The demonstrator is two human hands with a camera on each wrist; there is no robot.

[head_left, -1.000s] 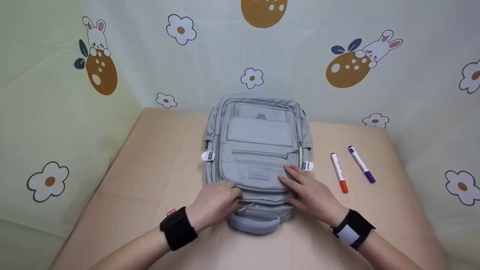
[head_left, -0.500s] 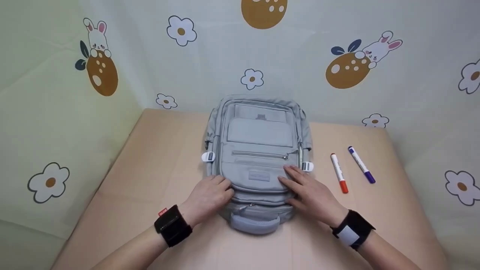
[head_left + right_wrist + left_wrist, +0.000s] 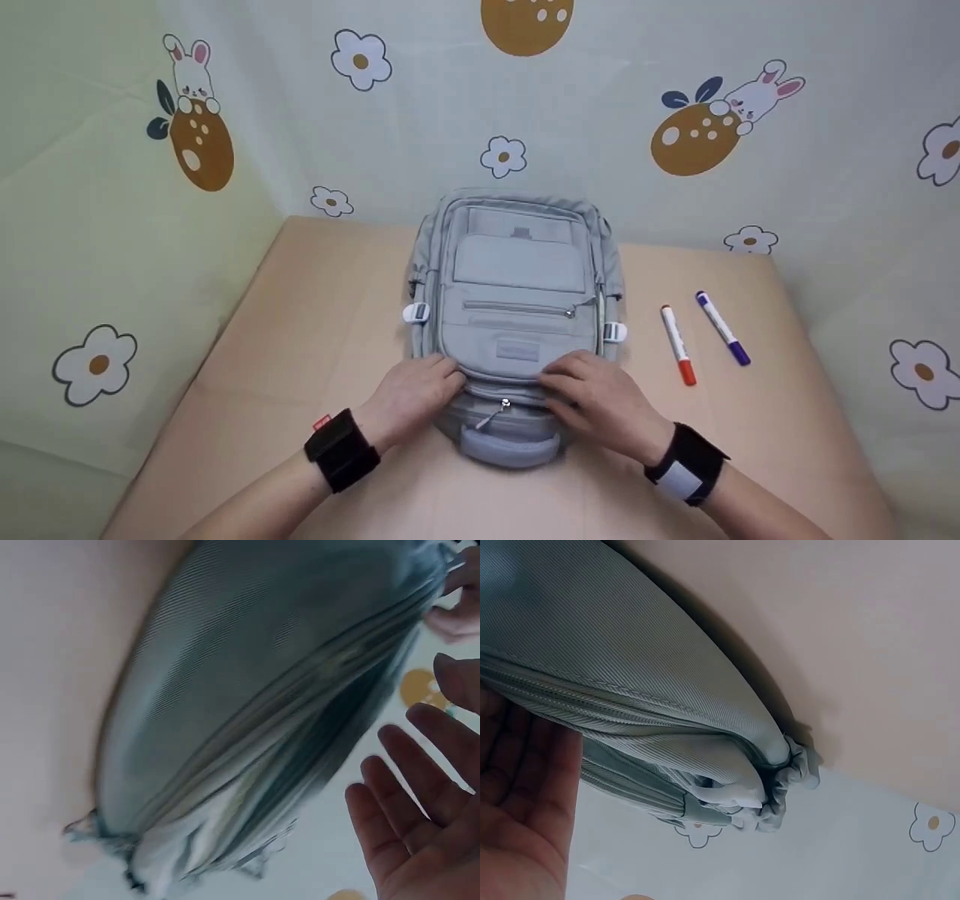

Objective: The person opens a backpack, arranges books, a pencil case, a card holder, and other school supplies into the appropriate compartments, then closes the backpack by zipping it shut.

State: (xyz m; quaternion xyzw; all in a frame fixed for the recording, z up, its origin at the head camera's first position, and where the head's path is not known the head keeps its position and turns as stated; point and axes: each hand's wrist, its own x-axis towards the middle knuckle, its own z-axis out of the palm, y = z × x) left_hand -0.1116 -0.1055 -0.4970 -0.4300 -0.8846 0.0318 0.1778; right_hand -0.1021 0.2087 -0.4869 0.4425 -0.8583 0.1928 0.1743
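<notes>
A grey backpack (image 3: 520, 262) lies on its back, its carry handle (image 3: 510, 448) toward me. At its near left edge my left hand (image 3: 411, 397) curls its fingers on the fabric beside a zipper track (image 3: 592, 694); the fingertips are hidden in the left wrist view. My right hand (image 3: 604, 397) reaches over the near right part of the bag. In the right wrist view its fingers (image 3: 409, 765) are spread and fairly straight, with nothing between them. A zipper pull (image 3: 491, 415) lies between the hands. The right side zipper gapes, showing something pale inside (image 3: 225, 817).
To the right of the bag lie a red-capped marker (image 3: 678, 345) and a purple-capped marker (image 3: 723, 328). The table (image 3: 300, 322) has a plain tan cover. Patterned cloth (image 3: 420, 127) hangs behind it and at both sides.
My left hand has moved left from near the zipper pull to the bag's left edge. My right hand has slid left and nearer to me along the bag. The markers stay put.
</notes>
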